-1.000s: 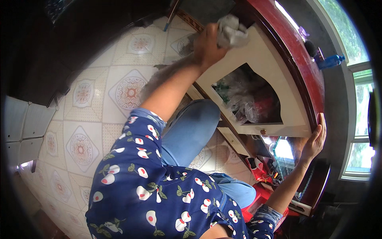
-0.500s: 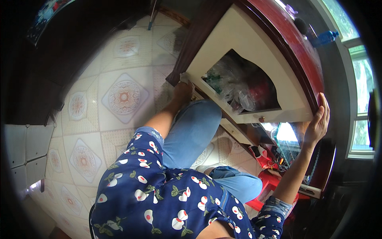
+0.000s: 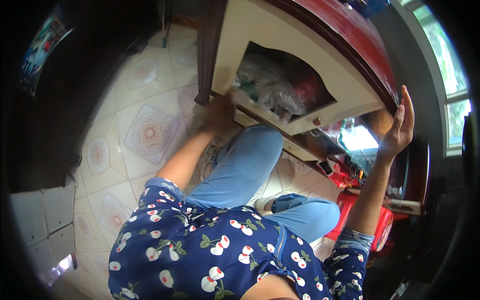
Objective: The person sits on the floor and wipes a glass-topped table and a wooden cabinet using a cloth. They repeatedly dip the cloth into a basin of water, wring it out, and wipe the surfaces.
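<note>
I am crouched in front of a cream cabinet front (image 3: 260,45) with an arched opening, under a dark red countertop (image 3: 350,40). Crumpled plastic bags (image 3: 272,87) fill the opening. My left hand (image 3: 220,112) is blurred by motion at the cabinet's lower left corner, next to a dark brown post (image 3: 205,50); whether it holds anything is unclear. My right hand (image 3: 397,130) is raised with fingers spread, its palm pressed against the edge of the red countertop. My knees in blue jeans (image 3: 245,160) are just below the cabinet.
The floor has patterned cream tiles (image 3: 145,132). A small round knob (image 3: 316,121) sits on the cabinet's lower rail. A red plastic object (image 3: 382,225) stands on the floor under my right arm. A window (image 3: 450,75) is at the far right.
My left hand held a white cloth high on the cabinet front a second ago; it has since dropped to the lower left corner. My right hand stayed on the countertop edge.
</note>
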### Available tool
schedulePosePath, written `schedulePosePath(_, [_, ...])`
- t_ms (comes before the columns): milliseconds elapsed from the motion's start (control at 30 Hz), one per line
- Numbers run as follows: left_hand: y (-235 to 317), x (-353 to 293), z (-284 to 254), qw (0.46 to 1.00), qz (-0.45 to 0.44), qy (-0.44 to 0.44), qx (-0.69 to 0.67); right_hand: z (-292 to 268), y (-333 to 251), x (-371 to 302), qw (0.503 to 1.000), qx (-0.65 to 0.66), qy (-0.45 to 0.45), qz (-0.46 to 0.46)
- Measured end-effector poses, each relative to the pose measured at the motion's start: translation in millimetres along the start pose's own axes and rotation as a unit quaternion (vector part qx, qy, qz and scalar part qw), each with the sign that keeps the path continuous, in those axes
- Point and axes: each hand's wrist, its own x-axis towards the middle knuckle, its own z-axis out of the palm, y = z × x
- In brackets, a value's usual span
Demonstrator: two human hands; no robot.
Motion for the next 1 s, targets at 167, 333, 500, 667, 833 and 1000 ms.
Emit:
schedulePosePath(167, [3.7, 24.6, -9.4, 0.956, -0.015, -0.045, 0.291, -7.9, -15.0, -92.0, 0.994, -0.053, 0.037, 0.089])
schedulePosePath(333, [20.3, 22.8, 38.4, 0.975, -0.098, -0.029, 0.196, -11.2, -8.0, -190.5, 0.924, 0.091, -0.130, 0.348])
schedulePosePath(500, [15.1, 8.6, 60.2, 0.994, -0.012, -0.035, -0.107, 46.0, 27.2, -218.8, 0.860, 0.172, -0.253, 0.408])
schedulePosePath(667, [28.3, 14.9, 25.4, 0.982, -0.023, -0.071, 0.172, 113.4, 41.3, -195.5, 0.753, 0.148, -0.460, 0.446])
schedulePosePath(833, [-1.3, 29.2, 12.0, 0.946, 0.029, -0.038, 0.320, 158.4, 84.2, -210.7, 0.796, 0.044, -0.495, 0.345])
schedulePosePath(1000, [20.3, 21.2, 22.9, 0.987, -0.060, -0.142, 0.035, 186.2, 93.3, -191.8, 0.824, 0.055, -0.466, 0.316])
